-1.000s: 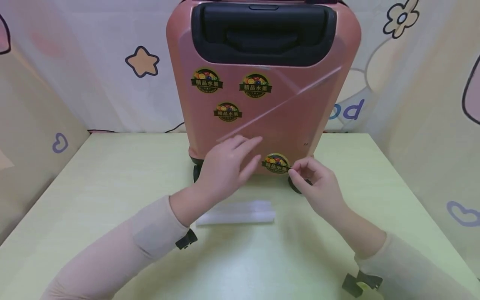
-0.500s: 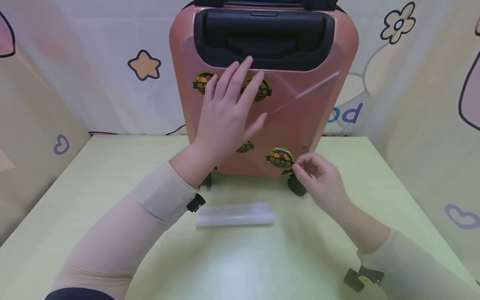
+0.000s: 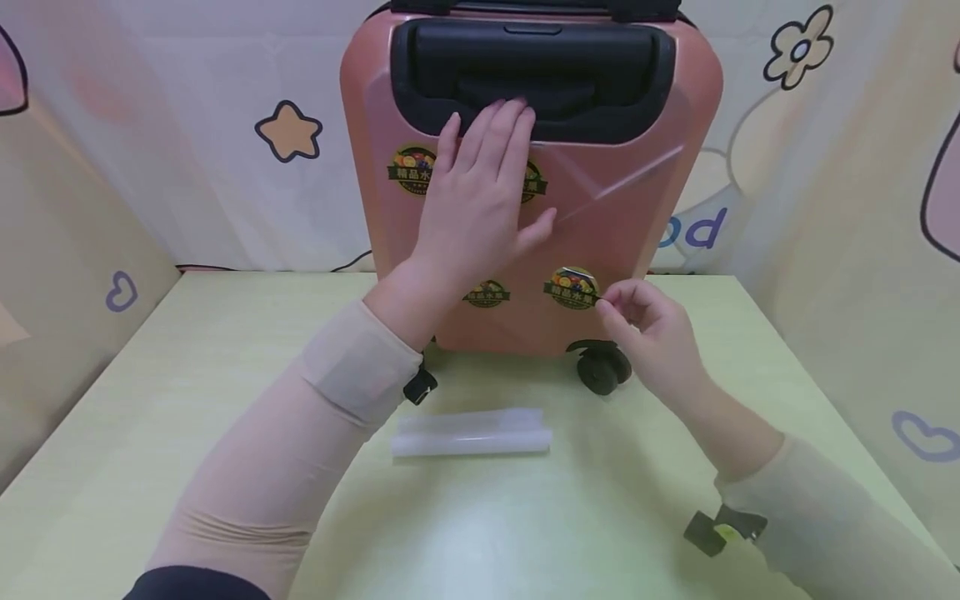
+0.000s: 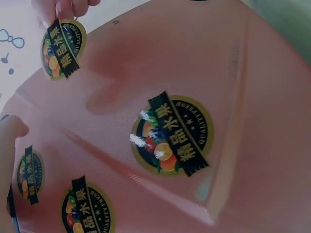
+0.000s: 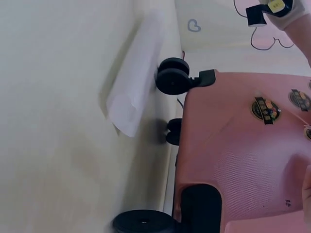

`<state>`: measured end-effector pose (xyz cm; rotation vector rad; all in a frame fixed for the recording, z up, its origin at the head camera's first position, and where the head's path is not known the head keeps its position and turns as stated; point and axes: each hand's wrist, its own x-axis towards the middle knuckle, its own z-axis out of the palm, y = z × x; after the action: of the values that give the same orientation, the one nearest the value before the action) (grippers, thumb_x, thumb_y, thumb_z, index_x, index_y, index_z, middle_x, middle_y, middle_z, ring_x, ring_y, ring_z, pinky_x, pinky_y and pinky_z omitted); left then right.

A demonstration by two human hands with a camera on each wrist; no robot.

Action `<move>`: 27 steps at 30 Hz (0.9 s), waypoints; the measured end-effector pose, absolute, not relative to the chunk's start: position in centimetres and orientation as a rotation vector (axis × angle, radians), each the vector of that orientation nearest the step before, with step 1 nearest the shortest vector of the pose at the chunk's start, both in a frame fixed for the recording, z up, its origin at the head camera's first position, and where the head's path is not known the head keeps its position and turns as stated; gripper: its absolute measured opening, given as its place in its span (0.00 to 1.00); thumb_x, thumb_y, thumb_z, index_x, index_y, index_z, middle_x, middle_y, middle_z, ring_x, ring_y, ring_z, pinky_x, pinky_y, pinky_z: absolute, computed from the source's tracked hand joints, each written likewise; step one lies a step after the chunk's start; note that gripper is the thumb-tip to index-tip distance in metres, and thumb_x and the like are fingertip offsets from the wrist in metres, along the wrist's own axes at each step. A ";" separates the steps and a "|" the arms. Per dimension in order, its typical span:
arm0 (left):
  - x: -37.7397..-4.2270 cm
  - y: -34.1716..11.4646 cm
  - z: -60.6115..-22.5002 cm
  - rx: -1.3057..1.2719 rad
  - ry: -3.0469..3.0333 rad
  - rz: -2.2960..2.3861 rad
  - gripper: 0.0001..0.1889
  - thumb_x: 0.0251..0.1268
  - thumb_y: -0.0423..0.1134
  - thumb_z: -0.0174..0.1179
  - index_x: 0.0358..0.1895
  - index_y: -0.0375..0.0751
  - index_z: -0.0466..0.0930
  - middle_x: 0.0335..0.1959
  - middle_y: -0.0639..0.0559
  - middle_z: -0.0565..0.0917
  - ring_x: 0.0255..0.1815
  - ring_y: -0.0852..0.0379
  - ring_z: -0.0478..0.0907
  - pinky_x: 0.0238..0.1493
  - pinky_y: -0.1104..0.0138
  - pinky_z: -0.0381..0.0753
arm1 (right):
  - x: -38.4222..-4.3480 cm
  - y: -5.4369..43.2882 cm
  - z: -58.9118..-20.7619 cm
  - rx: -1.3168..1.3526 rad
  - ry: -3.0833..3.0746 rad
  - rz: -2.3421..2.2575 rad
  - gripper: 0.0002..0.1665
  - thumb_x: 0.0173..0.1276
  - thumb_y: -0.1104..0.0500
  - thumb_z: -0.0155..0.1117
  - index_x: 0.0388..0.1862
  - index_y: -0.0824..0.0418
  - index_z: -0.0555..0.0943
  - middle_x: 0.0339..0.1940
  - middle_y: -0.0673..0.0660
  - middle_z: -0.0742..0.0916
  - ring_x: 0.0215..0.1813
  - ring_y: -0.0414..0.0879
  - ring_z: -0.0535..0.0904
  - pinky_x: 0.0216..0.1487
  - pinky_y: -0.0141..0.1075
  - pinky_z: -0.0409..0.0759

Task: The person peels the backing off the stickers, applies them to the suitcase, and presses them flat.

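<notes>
A pink suitcase [image 3: 615, 225] stands upright with round fruit stickers on its front. My left hand [image 3: 476, 192] lies over the upper front with fingers extended, fingertips at the black handle recess [image 3: 600, 108]. It partly covers an upper sticker [image 3: 535, 182]; another sticker [image 3: 486, 293] shows below its wrist. My right hand [image 3: 652, 333] pinches a loose fruit sticker [image 3: 572, 288] by its right edge, in front of the suitcase's lower right. In the left wrist view, this held sticker [image 4: 63, 51] hangs from the fingertips, apart from the stuck sticker [image 4: 172, 133].
A white roll of sheet [image 3: 471, 433] lies on the pale table [image 3: 480, 533] in front of the suitcase. Black wheels [image 3: 602, 369] stick out under the case. A patterned curtain [image 3: 187, 150] hangs behind and at both sides.
My left hand has risen from low on the suitcase to the handle recess, uncovering a lower sticker. My right hand has lifted slightly with its sticker.
</notes>
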<state>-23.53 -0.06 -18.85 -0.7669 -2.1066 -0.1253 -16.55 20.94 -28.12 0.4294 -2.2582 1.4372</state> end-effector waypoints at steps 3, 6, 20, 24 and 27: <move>-23.3 0.1 -18.8 -0.764 -2.120 -0.096 0.42 0.59 0.61 0.51 0.70 0.34 0.56 0.69 0.41 0.60 0.70 0.47 0.52 0.69 0.54 0.43 | -16.9 21.2 -27.9 0.435 -2.236 1.437 0.06 0.66 0.66 0.58 0.37 0.70 0.75 0.25 0.49 0.76 0.28 0.41 0.71 0.27 0.25 0.71; -23.2 0.2 -18.7 -0.761 -2.124 -0.061 0.44 0.57 0.63 0.51 0.71 0.37 0.54 0.69 0.42 0.59 0.69 0.46 0.52 0.66 0.54 0.49 | -17.4 21.5 -27.6 0.426 -2.211 1.442 0.06 0.66 0.65 0.58 0.38 0.70 0.75 0.25 0.48 0.75 0.28 0.41 0.70 0.24 0.25 0.69; -22.7 0.3 -18.6 -0.740 -2.274 0.089 0.62 0.40 0.73 0.60 0.73 0.37 0.44 0.73 0.42 0.49 0.72 0.43 0.41 0.65 0.51 0.47 | -18.8 21.4 -26.6 0.450 -2.153 1.518 0.03 0.66 0.65 0.58 0.36 0.66 0.76 0.24 0.49 0.76 0.28 0.42 0.71 0.28 0.26 0.71; -22.7 0.4 -18.8 -0.736 -2.273 0.096 0.63 0.39 0.72 0.62 0.73 0.37 0.43 0.72 0.41 0.49 0.72 0.43 0.41 0.65 0.51 0.47 | -19.0 21.2 -26.6 0.466 -2.155 1.506 0.02 0.65 0.68 0.58 0.36 0.67 0.76 0.23 0.48 0.76 0.28 0.41 0.71 0.29 0.26 0.71; -22.7 0.4 -18.9 -0.732 -2.274 0.095 0.63 0.39 0.71 0.62 0.73 0.36 0.43 0.72 0.41 0.49 0.72 0.42 0.41 0.65 0.51 0.47 | -19.1 21.2 -26.6 0.471 -2.165 1.484 0.02 0.65 0.68 0.59 0.35 0.68 0.76 0.22 0.48 0.76 0.27 0.40 0.70 0.28 0.26 0.70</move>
<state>-22.70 0.45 -18.87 -0.7322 -2.2738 0.0949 -19.12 21.16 -26.60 0.4708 -2.1649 1.4844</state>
